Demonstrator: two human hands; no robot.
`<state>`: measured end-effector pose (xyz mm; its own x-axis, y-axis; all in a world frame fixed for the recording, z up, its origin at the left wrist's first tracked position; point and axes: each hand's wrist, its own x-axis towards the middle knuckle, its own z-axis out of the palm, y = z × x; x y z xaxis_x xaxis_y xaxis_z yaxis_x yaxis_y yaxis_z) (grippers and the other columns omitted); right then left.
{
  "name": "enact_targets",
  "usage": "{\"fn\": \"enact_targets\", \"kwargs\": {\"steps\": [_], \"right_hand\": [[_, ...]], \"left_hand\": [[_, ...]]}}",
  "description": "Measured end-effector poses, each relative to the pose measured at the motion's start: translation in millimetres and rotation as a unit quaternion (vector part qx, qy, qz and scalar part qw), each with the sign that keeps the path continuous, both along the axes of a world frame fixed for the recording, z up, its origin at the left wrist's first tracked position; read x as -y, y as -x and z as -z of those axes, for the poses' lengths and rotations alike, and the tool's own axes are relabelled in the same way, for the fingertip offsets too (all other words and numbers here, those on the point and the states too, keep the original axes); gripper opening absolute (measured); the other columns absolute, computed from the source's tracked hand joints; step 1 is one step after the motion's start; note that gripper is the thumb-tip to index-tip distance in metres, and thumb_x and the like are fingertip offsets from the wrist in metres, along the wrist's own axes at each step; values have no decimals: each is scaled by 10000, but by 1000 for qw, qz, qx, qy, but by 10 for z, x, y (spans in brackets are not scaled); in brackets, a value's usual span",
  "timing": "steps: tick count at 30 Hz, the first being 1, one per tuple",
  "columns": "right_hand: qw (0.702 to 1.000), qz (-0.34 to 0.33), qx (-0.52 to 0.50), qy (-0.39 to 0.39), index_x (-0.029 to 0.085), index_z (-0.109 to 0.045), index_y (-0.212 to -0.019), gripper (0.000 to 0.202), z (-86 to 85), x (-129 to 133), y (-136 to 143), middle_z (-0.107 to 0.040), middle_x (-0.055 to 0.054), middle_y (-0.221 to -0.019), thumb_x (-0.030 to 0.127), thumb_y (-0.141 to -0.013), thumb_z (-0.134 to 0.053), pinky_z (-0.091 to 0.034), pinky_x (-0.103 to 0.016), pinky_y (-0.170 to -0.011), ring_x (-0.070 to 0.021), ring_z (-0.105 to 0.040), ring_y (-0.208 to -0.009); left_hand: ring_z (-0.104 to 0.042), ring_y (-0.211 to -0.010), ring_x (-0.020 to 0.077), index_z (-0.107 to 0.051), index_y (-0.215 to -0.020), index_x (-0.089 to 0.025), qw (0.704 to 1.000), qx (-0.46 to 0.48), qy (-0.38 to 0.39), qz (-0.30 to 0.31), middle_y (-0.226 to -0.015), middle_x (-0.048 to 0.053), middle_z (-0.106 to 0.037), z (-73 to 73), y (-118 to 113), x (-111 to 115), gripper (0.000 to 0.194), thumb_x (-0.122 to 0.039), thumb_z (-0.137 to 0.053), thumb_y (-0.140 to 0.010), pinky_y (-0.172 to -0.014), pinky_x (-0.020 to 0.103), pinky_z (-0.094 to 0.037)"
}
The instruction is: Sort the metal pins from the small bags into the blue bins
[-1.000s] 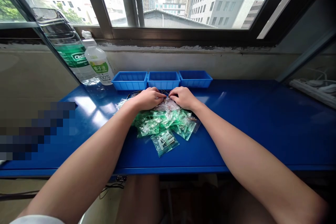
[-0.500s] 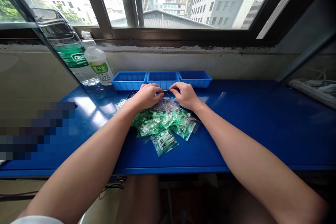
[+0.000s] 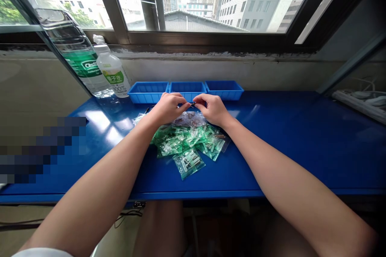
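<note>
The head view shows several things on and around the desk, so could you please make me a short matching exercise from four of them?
Things:
1. Small dark part
2. Three blue bins
3. Green-tinted packets
4. Large bottle

Places or looks:
A. Heaped toward the desk's front edge
B. Between the left hand and right hand
C. Clear, with a green label
D. In a row before the wall

Right pairs: 1-B, 2-D, 3-A, 4-C.
</note>
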<state>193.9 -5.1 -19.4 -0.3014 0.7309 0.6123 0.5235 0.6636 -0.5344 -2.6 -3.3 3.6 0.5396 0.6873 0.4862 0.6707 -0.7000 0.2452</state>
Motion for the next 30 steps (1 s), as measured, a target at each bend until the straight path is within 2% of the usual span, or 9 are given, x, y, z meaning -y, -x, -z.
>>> {"fn": "enact_targets", "kwargs": {"steps": [9, 13, 19, 25, 30], "right_hand": [[999, 28, 31, 20, 173, -663, -780, 127, -6, -14, -48, -694, -33, -738, 270, -829, -598, -435, -257, -623, -155, -604, -659], [998, 45, 30, 17, 171, -651, -787, 132, -5, -37, -65, -689, -40, -747, 260, -841, -570, -429, -258, -636, -158, -603, -667], [983, 180, -33, 15, 163, -663, -821, 140, 36, -168, -227, -701, -63, -767, 243, -824, -548, -466, -290, -695, -186, -625, -688], [933, 345, -98, 38, 153, -678, -794, 173, 63, -307, -504, -709, -88, -765, 284, -802, -565, -477, -331, -759, -218, -644, -725], [900, 412, -122, 67, 166, -679, -748, 163, 107, -386, -640, -710, -81, -741, 292, -782, -580, -462, -357, -807, -231, -643, -732]], "left_hand": [[-624, -794, 165, -730, -772, -189, 1000, 7, -2, 5, -861, 42, -705, -17, 0, 10, 303, -369, -516, -888, -722, 270, -428], [-630, -803, 176, -727, -881, -186, 1000, 7, 13, -13, -875, 44, -710, -16, -4, 7, 283, -357, -502, -884, -730, 274, -444], [-624, -973, 231, -680, -1072, -162, 995, -59, 68, -45, -1056, 78, -695, 5, 12, 7, 353, -373, -483, -868, -841, 319, -473], [-601, -1027, 253, -690, -1069, -180, 984, -136, 110, -39, -1092, 84, -676, 21, 45, -12, 396, -428, -454, -870, -908, 354, -466], [-594, -1043, 259, -686, -1094, -191, 979, -152, 130, -44, -1117, 85, -667, 24, 46, -19, 432, -459, -429, -874, -924, 359, -462]]}}
